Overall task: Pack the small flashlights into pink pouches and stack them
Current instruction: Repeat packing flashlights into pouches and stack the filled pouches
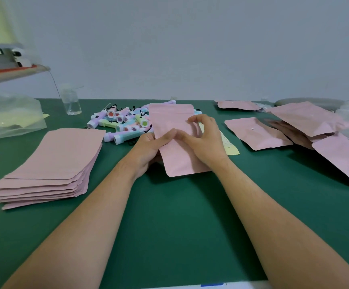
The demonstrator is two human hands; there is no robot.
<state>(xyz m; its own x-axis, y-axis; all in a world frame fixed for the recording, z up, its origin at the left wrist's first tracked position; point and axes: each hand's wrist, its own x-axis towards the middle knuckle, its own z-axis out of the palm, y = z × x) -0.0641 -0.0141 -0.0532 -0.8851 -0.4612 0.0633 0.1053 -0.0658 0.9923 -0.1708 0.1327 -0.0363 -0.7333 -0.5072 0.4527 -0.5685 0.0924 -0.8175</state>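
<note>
My left hand point(148, 151) and right hand point(204, 140) pinch 1 flat pink foil pouch point(175, 161), seemingly empty. Beyond it lies a heap of small pastel plastic flashlights point(123, 122). Left of it is a stack of empty pink pouches point(50, 163), and right of it several filled pink pouches point(257, 134) are loosely piled. Much remains, I judge. A green table mat point(179, 226) lies beneath it and a grey wall point(190, 49) stands behind.
</note>
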